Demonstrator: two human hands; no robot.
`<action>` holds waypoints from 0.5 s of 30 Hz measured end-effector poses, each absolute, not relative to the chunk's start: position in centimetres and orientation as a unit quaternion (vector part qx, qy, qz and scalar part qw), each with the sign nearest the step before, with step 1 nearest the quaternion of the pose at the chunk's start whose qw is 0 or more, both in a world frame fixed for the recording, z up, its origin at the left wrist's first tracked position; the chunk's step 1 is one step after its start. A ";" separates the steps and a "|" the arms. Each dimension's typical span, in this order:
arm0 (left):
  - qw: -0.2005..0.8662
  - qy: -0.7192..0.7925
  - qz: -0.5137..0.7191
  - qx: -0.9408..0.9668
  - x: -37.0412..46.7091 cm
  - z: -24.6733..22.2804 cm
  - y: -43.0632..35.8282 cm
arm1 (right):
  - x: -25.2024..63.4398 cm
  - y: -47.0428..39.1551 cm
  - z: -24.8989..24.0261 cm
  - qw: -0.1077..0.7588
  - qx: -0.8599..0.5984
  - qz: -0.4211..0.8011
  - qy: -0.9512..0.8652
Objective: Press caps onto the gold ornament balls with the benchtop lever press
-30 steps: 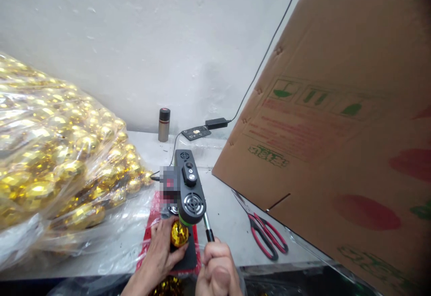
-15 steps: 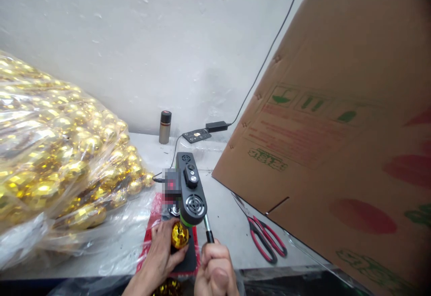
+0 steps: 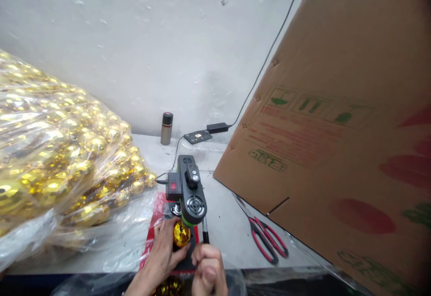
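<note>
A shiny gold faceted ball [image 3: 182, 234] sits at the front of a small black bench press [image 3: 193, 192], just under the press's rounded head. My left hand [image 3: 164, 246] grips it from the left, fingers behind and thumb in front. My right hand [image 3: 209, 267] is closed in a fist round the black-tipped lever [image 3: 205, 233] on the press's right side; its end is hidden in the fist. Beneath the press lies a red sheet [image 3: 152, 228]. More gold balls [image 3: 168, 286] show below the table edge, partly covered by my left forearm.
A clear plastic bag of gold balls [image 3: 67, 152] fills the left. Red-and-black scissors [image 3: 264, 237] lie right of the press, beside a large cardboard box [image 3: 303, 121]. Behind stand a small bottle [image 3: 166, 129], a black patterned slab [image 3: 198, 136] and a power adapter [image 3: 217, 128] with a cable.
My right hand has moved a little left and down with the lever, which now hangs straighter. My left hand still holds the ball at the same spot under the press. The view has shifted slightly.
</note>
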State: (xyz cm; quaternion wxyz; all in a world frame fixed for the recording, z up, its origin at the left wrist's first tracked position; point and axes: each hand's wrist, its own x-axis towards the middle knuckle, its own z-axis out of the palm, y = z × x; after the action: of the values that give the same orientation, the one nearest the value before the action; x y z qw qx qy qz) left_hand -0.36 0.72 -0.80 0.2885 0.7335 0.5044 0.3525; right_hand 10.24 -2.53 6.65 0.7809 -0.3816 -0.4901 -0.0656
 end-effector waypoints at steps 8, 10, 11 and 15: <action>0.295 0.511 0.353 0.726 -0.3 -0.7 0.7 | 10.2 -3.2 9.8 0.791 -0.397 -0.022 -0.466; 0.289 0.511 0.357 0.727 -0.4 -0.6 0.9 | 10.9 -3.4 11.8 0.779 -0.411 0.006 -0.475; 0.286 0.510 0.358 0.728 -0.5 -0.7 0.9 | 11.3 -3.5 12.9 0.774 -0.412 0.013 -0.480; 0.220 0.496 0.379 0.750 -1.0 -3.2 -1.3 | 11.8 -3.6 15.4 0.747 -0.423 0.031 -0.512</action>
State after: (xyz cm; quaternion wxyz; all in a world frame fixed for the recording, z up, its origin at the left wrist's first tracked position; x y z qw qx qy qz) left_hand -0.97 -1.32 -3.15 0.2199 0.7497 0.4959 0.3791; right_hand 11.78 -3.59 15.40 0.7468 -0.4232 -0.5120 0.0312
